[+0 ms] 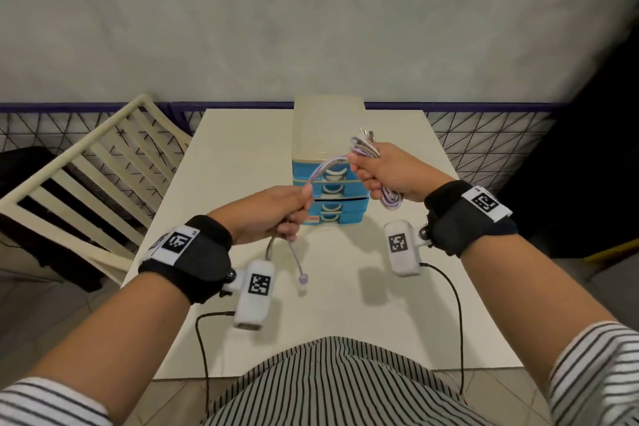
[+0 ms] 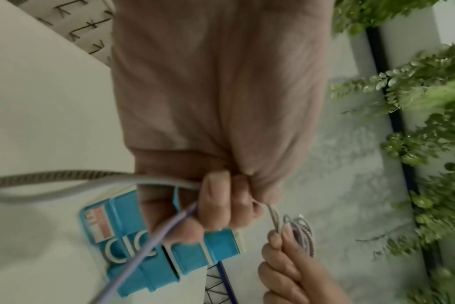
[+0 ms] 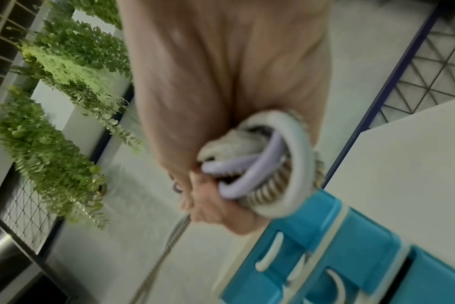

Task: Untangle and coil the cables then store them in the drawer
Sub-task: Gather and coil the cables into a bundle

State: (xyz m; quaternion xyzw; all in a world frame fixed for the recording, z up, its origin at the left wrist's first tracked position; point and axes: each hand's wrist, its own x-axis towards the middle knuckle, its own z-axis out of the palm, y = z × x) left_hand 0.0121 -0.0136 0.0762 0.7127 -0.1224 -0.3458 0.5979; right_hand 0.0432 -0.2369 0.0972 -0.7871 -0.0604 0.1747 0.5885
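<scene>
Both hands are raised above the white table (image 1: pixel 242 156), in front of the small drawer unit (image 1: pixel 328 162) that stands at the table's far middle, its blue drawer fronts facing the person and all appearing closed. The right hand (image 1: pixel 387 173) is closed in a fist around a bundle of coiled cables (image 3: pixel 268 164): lilac, white and braided grey loops are gathered together, with loops protruding below the fist and connector ends standing up above the thumb side. In the right wrist view the fingers are curled tight round the bundle, the loops overlapping one another against the palm; the picture is blurred, so the number of cables cannot be told. From the top of that fist a braided strand (image 1: pixel 323 168) arcs across to the left hand (image 1: pixel 273 218), passing in front of the upper drawers without touching them. The left hand's fingers (image 2: pixel 216 197) are curled and pressed together, gripping the cable run; the left wrist view shows a grey braided cable (image 2: pixel 65 179) and a lilac cable (image 2: pixel 143 251) both leaving that grip. Below the left hand two loose tails hang free above the table surface, one grey and one lilac, the lilac tail ending in a small connector (image 1: pixel 303 278). A cream slatted chair (image 1: pixel 86 190) stands to the left of the table. Green foliage (image 2: pixel 429 123) hangs on the wall, visible in both wrist views.
</scene>
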